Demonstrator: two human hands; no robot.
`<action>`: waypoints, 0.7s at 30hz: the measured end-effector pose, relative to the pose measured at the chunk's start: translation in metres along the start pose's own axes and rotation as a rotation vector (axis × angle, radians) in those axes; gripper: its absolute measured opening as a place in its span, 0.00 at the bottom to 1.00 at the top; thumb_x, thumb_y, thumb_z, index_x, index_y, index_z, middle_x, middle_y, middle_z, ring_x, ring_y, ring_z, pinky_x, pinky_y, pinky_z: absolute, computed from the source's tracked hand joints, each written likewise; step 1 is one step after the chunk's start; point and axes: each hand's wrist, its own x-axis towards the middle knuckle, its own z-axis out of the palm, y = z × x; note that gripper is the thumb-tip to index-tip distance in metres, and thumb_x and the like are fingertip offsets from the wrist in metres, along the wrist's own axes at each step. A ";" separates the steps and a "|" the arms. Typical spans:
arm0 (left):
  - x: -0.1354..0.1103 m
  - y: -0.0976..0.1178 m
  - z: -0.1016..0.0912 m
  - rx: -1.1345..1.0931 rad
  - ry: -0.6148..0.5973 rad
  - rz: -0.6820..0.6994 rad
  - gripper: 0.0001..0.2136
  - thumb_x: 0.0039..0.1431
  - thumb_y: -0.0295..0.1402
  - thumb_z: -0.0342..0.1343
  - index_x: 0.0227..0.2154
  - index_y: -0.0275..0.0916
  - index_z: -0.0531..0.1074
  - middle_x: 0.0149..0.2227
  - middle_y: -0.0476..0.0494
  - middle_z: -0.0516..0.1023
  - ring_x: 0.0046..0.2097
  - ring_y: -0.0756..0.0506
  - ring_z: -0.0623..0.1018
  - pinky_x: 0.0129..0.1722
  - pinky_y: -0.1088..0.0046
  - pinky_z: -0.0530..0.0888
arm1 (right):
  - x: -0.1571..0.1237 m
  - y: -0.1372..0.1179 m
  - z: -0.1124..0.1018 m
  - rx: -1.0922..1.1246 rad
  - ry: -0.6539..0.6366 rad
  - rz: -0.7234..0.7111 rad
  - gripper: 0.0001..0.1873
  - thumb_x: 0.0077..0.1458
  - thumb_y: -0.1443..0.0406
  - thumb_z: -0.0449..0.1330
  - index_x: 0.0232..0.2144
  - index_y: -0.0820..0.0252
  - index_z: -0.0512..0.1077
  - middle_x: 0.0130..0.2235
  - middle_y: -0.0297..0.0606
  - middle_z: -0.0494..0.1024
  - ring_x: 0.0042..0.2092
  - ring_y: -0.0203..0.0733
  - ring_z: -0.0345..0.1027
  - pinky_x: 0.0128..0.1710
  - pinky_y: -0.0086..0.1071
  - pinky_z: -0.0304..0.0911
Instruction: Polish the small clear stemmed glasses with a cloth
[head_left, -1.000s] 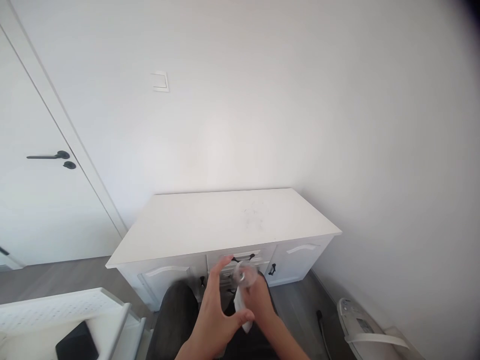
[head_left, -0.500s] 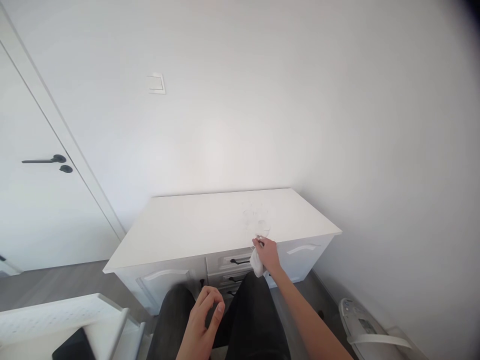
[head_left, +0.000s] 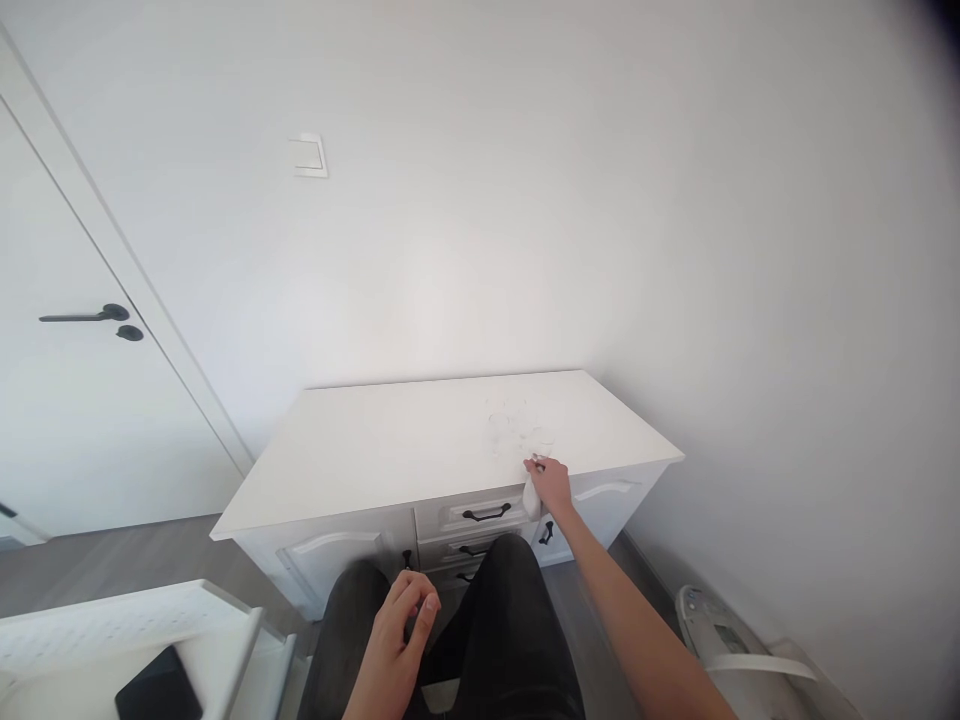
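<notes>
My right hand [head_left: 553, 482] reaches out to the front edge of a white sideboard [head_left: 390, 450]. It is closed on a small white cloth [head_left: 530, 498] that hangs below the fingers. The fingertips touch the foot of a clear stemmed glass [head_left: 541, 446], which stands on the top. A few more clear glasses [head_left: 508, 422] stand just behind it and are hard to make out against the white. My left hand [head_left: 399, 622] hovers over my left thigh, fingers loosely bent and apart, holding nothing.
The sideboard has black-handled drawers [head_left: 486, 514] and side doors. A white door with a black handle [head_left: 90, 316] is at the left. A white shelf unit with a black object [head_left: 159, 684] stands at lower left. A white appliance [head_left: 739, 650] lies on the floor at the right.
My right hand carried the glass and cloth from my lap out to the sideboard top and set the glass down. My left hand let go of them and dropped back to my thigh.
</notes>
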 end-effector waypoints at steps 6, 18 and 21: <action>0.007 -0.005 -0.006 0.019 0.029 0.009 0.16 0.73 0.45 0.46 0.32 0.44 0.68 0.37 0.47 0.70 0.40 0.43 0.74 0.44 0.68 0.70 | 0.001 -0.003 0.015 -0.028 -0.027 0.016 0.14 0.68 0.57 0.61 0.49 0.59 0.75 0.52 0.42 0.78 0.50 0.47 0.75 0.52 0.47 0.72; 0.033 -0.056 -0.024 0.396 0.145 0.049 0.17 0.73 0.46 0.42 0.35 0.45 0.72 0.38 0.45 0.76 0.42 0.42 0.78 0.43 0.67 0.77 | 0.001 0.014 0.010 0.038 -0.038 -0.069 0.15 0.65 0.55 0.64 0.46 0.61 0.75 0.44 0.38 0.80 0.43 0.44 0.76 0.47 0.43 0.73; 0.066 -0.089 -0.050 0.542 0.274 -0.002 0.16 0.71 0.43 0.43 0.33 0.44 0.71 0.37 0.43 0.76 0.43 0.39 0.78 0.46 0.61 0.76 | -0.008 0.035 -0.002 0.063 -0.003 -0.110 0.14 0.65 0.56 0.63 0.45 0.60 0.75 0.41 0.37 0.80 0.42 0.43 0.76 0.47 0.42 0.72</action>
